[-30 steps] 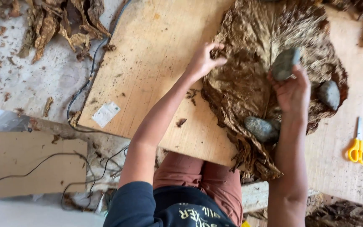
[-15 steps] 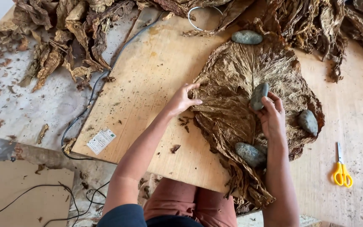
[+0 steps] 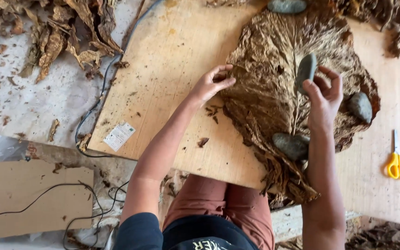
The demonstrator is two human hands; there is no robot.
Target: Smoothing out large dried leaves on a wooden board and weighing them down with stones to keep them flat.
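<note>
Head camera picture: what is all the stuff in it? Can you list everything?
big dried leaf: one stack, brown, spread on the board
wooden board: one, tan, under the leaf
stones: four, grey; one held, three lying on the leaf
scissors: one, yellow handles, right side
loose dried leaves: pile, brown, top left
cardboard: one, tan, bottom left
cables: black, left of the board
left hand: on the leaf's edge
right hand: gripping a stone

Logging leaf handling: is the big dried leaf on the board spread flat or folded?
Spread: the leaf lies open on the board, midrib showing, stones resting on it.
</note>
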